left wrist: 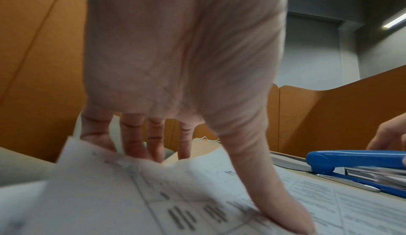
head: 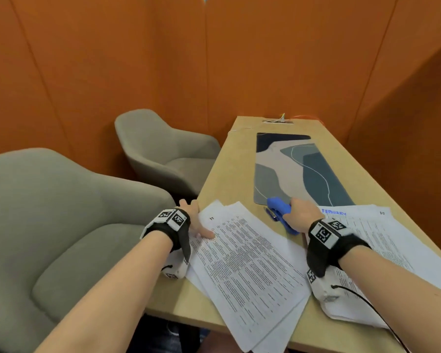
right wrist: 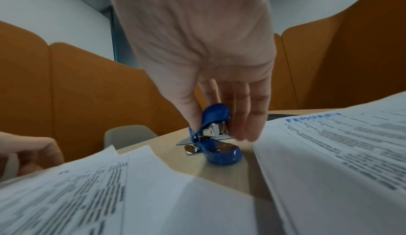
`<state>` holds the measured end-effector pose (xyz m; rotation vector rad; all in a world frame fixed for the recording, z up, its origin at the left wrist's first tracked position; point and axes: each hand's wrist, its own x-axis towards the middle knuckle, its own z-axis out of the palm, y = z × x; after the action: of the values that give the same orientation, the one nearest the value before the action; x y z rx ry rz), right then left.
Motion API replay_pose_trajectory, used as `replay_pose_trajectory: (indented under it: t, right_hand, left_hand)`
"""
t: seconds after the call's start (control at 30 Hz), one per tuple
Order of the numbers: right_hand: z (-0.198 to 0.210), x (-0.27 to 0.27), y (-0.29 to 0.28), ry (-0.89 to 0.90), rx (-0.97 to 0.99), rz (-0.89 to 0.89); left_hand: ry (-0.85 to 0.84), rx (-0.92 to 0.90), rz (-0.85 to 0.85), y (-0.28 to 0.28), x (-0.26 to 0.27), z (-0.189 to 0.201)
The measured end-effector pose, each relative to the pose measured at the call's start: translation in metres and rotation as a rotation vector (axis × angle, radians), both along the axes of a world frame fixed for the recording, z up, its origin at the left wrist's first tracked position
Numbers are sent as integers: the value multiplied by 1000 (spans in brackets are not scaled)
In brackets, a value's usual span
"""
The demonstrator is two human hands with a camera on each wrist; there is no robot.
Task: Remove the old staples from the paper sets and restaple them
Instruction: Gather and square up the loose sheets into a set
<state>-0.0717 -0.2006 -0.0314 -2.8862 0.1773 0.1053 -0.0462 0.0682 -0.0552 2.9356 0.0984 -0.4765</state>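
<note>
A fanned set of printed sheets [head: 245, 263] lies at the near left of the wooden table [head: 227, 171]. My left hand [head: 197, 221] pinches its left edge, thumb [left wrist: 265, 197] on top and fingers [left wrist: 134, 145] under the lifted corner [left wrist: 136, 186]. A second paper set headed FEBRUARY [head: 392, 238] lies to the right. Between the two sets stands a blue stapler [head: 279, 206]. My right hand [head: 302, 215] grips its top arm [right wrist: 216, 115], thumb on one side and fingers on the other, while its base [right wrist: 223, 154] rests on the table.
A patterned desk mat [head: 298, 169] runs down the table beyond the stapler, with a cable port [head: 278, 121] at the far end. Two grey armchairs [head: 69, 225] [head: 163, 151] stand left of the table. Orange panels wall in the booth.
</note>
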Motion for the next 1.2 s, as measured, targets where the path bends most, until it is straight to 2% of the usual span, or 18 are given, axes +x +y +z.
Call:
replay_pose_trajectory:
  t: [0.1,0.2,0.3,0.4,0.57,0.63,0.67,0.77,0.8,0.83,0.87,0.93,0.97,1.0,1.07,1.2]
  right_hand:
    - [-3,-3,8,-51,-61,2]
    - [-3,-12,21,-143,-101,80]
    - [1,-17,25,-161,-23,132]
    - [13,-20,18,-116,235,138]
    - [41,-34,13,-11,849,55]
    - [51,-40,13,-44,1005,73]
    - [55,-43,12,-67,1089,71]
    - [64,-46,8,-158,1327,14]
    - [66,-47,5,-189,1386,-8]
    - [68,-48,4,-211,1427,-21]
    - [70,-49,3,-228,1457,-26]
    - [72,-48,3,-252,1503,-17]
    - [73,-48,5,-265,1525,-4]
    - [75,-48,7,-279,1544,14]
    - [78,-49,14,-302,1556,62]
    - [83,-48,25,-341,1518,86]
  left_hand:
    - [25,-150,22,4,4,-2]
    - [71,-323,-12,6,5,-1]
    - [-20,-407,-102,13,6,7]
    - [-77,-601,-192,18,-2,38]
    - [-251,-687,-395,9,-20,111]
    - [-361,-632,-418,0,-26,131]
    - [-474,-547,-389,-4,-26,136]
    - [-916,-289,-153,-10,-25,134]
    - [-985,-335,-48,-10,-26,130]
    - [-977,-472,42,-10,-28,127]
    - [-897,-667,115,-11,-31,124]
    - [-615,-1047,187,-14,-34,117]
    - [-507,-1184,190,-18,-35,113]
    - [-476,-1266,174,-21,-34,110]
    - [-588,-1301,124,-27,-36,107]
    - [-795,-1238,-1,-36,-40,105]
